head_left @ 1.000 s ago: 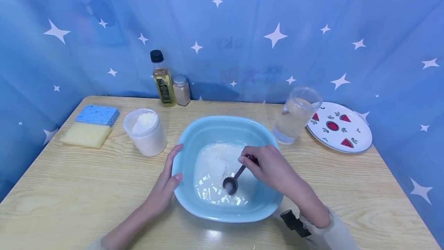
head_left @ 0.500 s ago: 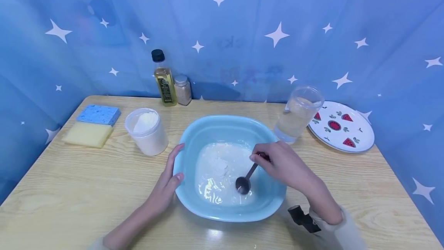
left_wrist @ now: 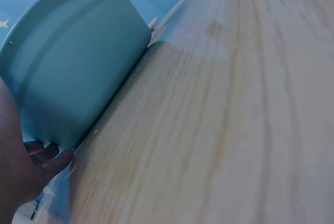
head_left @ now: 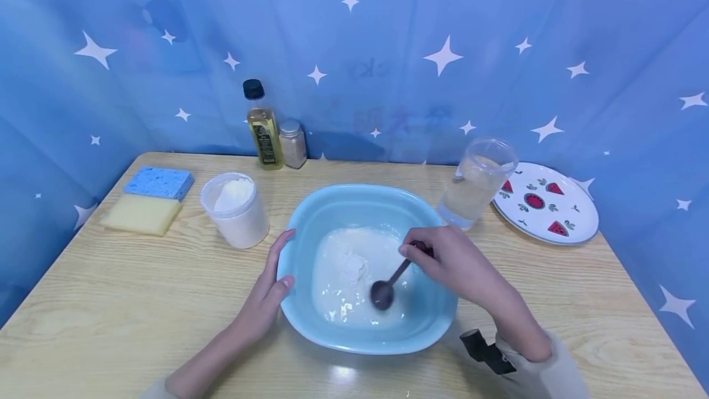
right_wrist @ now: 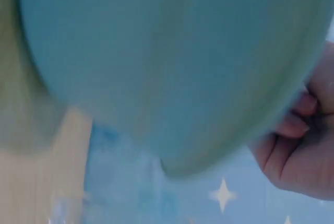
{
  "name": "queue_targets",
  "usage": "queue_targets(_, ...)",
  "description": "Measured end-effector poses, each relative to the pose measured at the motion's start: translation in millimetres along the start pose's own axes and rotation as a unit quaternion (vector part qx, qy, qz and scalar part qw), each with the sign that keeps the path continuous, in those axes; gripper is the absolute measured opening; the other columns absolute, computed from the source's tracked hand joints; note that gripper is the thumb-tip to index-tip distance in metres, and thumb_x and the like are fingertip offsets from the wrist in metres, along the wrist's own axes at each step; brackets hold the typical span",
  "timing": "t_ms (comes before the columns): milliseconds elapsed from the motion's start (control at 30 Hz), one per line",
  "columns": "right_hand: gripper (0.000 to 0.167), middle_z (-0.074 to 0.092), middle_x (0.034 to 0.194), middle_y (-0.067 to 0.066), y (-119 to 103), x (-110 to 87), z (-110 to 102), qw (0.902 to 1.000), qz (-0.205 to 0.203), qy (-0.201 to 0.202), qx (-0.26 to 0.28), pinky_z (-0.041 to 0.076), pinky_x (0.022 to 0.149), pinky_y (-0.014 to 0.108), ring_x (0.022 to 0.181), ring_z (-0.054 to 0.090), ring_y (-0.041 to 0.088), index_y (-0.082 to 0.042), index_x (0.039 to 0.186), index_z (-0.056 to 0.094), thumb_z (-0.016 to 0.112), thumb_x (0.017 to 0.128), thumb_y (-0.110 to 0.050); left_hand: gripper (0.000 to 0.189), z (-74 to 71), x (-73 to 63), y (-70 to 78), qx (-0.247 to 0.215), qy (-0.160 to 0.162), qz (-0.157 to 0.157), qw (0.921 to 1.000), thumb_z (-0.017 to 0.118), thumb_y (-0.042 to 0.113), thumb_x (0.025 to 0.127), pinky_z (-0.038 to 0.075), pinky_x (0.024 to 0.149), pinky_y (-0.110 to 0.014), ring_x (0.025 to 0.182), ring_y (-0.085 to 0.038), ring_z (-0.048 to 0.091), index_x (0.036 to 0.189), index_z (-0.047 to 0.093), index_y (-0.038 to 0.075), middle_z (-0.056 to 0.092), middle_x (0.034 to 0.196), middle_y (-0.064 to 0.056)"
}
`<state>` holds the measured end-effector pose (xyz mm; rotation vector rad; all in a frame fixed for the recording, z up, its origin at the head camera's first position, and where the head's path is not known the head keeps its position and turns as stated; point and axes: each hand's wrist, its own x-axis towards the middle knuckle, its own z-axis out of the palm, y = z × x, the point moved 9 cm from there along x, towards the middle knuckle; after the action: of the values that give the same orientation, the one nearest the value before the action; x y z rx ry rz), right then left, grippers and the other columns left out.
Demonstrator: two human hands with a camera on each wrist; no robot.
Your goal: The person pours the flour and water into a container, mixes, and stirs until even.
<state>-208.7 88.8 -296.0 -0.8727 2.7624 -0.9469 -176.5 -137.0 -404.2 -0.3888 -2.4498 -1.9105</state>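
A light blue plastic basin (head_left: 365,345) stands on the table, with milky white liquid (head_left: 332,263) and a lump of white powder (head_left: 353,266) inside. My left hand (head_left: 260,300) holds its left side, thumb at the rim; in the left wrist view, fingertips (left_wrist: 49,156) touch the outer wall low down. Over the basin's right side my right hand (head_left: 445,260) pinches the handle of a dark brown spoon (head_left: 382,295). The spoon's round bowl is at the liquid, right of the powder. In the right wrist view, the basin hides the spoon from sight and shows my curled fingers (right_wrist: 295,125).
Left of the basin stands a tub (head_left: 238,217) of white powder, with blue (head_left: 159,182) and yellow (head_left: 141,214) sponges beyond. An oil bottle (head_left: 264,134) and a small jar (head_left: 292,145) stand at the back. A cup of water (head_left: 468,196) and a plate (head_left: 570,205) are at the right.
The spoon and my right hand have moved right across the liquid, then the spoon's bowl has swung slightly back left. My left hand stays on the basin.
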Motion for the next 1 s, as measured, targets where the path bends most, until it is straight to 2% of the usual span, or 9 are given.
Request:
queue_targets(133, 0.014, 0.048, 0.053, -0.012, -18, 2.3, 20, 0.9969, -0.033, -0.009, 0.070, 0.034, 0.039, 0.021, 0.044, 0.041, 0.003, -0.013, 0.079, 0.065, 0.058, 0.091, -0.013, 0.066, -1.1, -1.0, 1.4, 0.001, 0.005, 0.009, 1.0000, 0.037, 0.008, 0.088, 0.043, 0.088, -0.045, 0.127, -0.032, 0.033, 0.147, 0.018, 0.033, 0.017, 0.152, 0.001)
queue_targets(233, 0.016, 0.046, 0.052, -0.015, -27, 3.4, 31, 0.9978, -0.050, -0.010, 0.044, 0.033, 0.041, 0.020, 0.044, 0.038, 0.000, -0.013, 0.076, 0.065, 0.059, 0.090, -0.015, 0.066, -1.6, -1.2, 2.4, 0.001, 0.006, 0.013, 0.9999, 0.037, 0.008, 0.088, 0.041, 0.089, -0.046, 0.128, -0.033, 0.032, 0.147, 0.018, 0.032, 0.016, 0.152, 0.001)
queue_targets(400, 0.014, 0.043, 0.054, -0.013, -19, -0.2, 16, 0.9987, -0.008, 0.014, -0.049, 0.033, 0.044, 0.021, 0.047, 0.035, 0.002, -0.015, 0.074, 0.066, 0.062, 0.088, -0.015, 0.068, 0.1, 0.0, 1.4, -0.002, 0.000, 0.004, 1.0000, 0.037, 0.007, 0.087, 0.040, 0.090, -0.048, 0.130, -0.032, 0.029, 0.146, 0.018, 0.034, 0.015, 0.152, 0.002)
queue_targets(467, 0.014, 0.044, 0.053, -0.012, -15, -2.1, 9, 0.9986, 0.007, 0.030, -0.043, 0.033, 0.043, 0.022, 0.046, 0.037, 0.003, -0.015, 0.076, 0.066, 0.061, 0.089, -0.016, 0.068, 1.0, 0.2, 1.3, -0.002, -0.002, 0.004, 1.0000, 0.037, 0.006, 0.087, 0.039, 0.091, -0.049, 0.130, -0.032, 0.028, 0.146, 0.017, 0.034, 0.015, 0.152, 0.003)
queue_targets(533, 0.015, 0.045, 0.053, -0.012, -16, -1.2, 7, 0.9990, 0.003, 0.042, -0.017, 0.033, 0.041, 0.022, 0.044, 0.038, 0.003, -0.013, 0.077, 0.066, 0.060, 0.090, -0.015, 0.067, 0.9, 0.1, 1.1, -0.001, -0.002, 0.005, 1.0000, 0.037, 0.007, 0.088, 0.039, 0.091, -0.049, 0.130, -0.032, 0.028, 0.146, 0.018, 0.034, 0.015, 0.152, 0.002)
queue_targets(633, 0.015, 0.049, 0.052, -0.015, -22, 2.9, 20, 0.9991, -0.019, 0.035, 0.016, 0.032, 0.040, 0.021, 0.043, 0.039, 0.001, -0.012, 0.078, 0.067, 0.059, 0.091, -0.015, 0.066, -0.6, -0.2, 0.8, -0.001, 0.002, 0.006, 1.0000, 0.037, 0.008, 0.088, 0.042, 0.088, -0.045, 0.128, -0.033, 0.033, 0.146, 0.018, 0.034, 0.016, 0.152, 0.002)
queue_targets(767, 0.012, 0.050, 0.054, -0.015, -24, 4.4, 32, 0.9997, -0.020, 0.011, -0.008, 0.034, 0.043, 0.020, 0.045, 0.038, 0.000, -0.011, 0.079, 0.068, 0.062, 0.088, -0.014, 0.066, -1.5, 0.4, 0.7, 0.001, 0.002, 0.007, 1.0000, 0.037, 0.008, 0.089, 0.043, 0.087, -0.043, 0.127, -0.032, 0.034, 0.146, 0.018, 0.034, 0.016, 0.152, 0.002)
queue_targets(900, 0.012, 0.045, 0.054, -0.012, -15, -1.3, 13, 0.9986, 0.009, 0.028, -0.045, 0.034, 0.044, 0.022, 0.046, 0.036, 0.003, -0.013, 0.076, 0.067, 0.063, 0.087, -0.015, 0.066, 0.2, 0.9, 1.1, 0.003, 0.000, 0.012, 0.9999, 0.037, 0.009, 0.088, 0.037, 0.092, -0.049, 0.130, -0.031, 0.029, 0.146, 0.018, 0.034, 0.016, 0.152, 0.002)
queue_targets(1000, 0.015, 0.041, 0.051, -0.011, -12, -2.5, 6, 0.9988, 0.011, 0.040, -0.027, 0.032, 0.042, 0.023, 0.044, 0.035, 0.003, -0.015, 0.075, 0.066, 0.061, 0.089, -0.014, 0.064, 0.6, 0.4, 0.5, -0.001, -0.001, 0.012, 0.9999, 0.037, 0.011, 0.089, 0.039, 0.092, -0.048, 0.129, -0.032, 0.030, 0.147, 0.018, 0.033, 0.016, 0.152, 0.001)
